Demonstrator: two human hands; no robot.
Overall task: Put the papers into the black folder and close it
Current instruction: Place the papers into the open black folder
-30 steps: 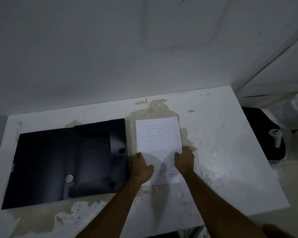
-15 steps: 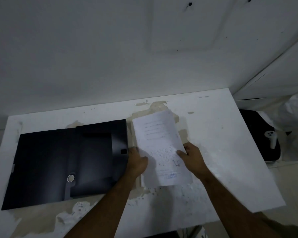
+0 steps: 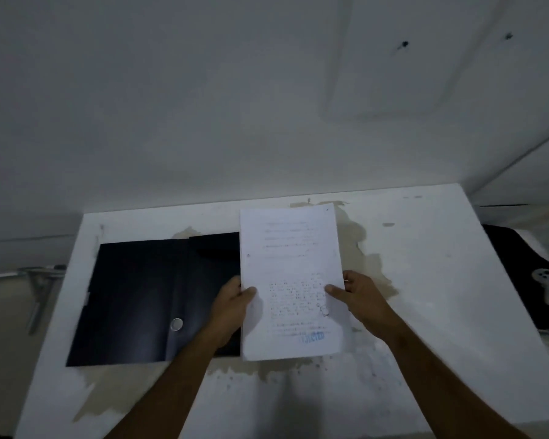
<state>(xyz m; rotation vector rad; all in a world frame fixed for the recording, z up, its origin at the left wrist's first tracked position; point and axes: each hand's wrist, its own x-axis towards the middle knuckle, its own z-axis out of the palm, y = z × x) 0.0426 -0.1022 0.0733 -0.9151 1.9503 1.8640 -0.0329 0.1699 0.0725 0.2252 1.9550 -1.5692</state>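
A white table point(image 3: 425, 280) with worn, peeling brown patches fills the lower part of the view, pushed up against a plain pale wall point(image 3: 203, 106); on its left half lies the black folder point(image 3: 146, 299), opened out flat, with a small round silver snap point(image 3: 176, 324) showing on the near panel; its right edge runs under the left margin of the papers.

The papers point(image 3: 290, 264) are a white stack of printed sheets, held up off the tabletop between both hands, long side running away from the person, with a faint blue stamp near the bottom edge; they sit just right of the folder's middle, overlapping its right panel, over the stained middle of the table.

The left hand point(image 3: 232, 304) pinches the stack's left edge about halfway down, thumb on top of the page and fingers curled underneath; the right hand point(image 3: 358, 296) grips the right edge at the same height, thumb pressed on the front of the sheet, the other fingers hidden behind; both bare forearms reach in from the near edge.

Off the table's right end sits a dark case point(image 3: 520, 280) with a white handheld controller point(image 3: 547, 283) resting on it.
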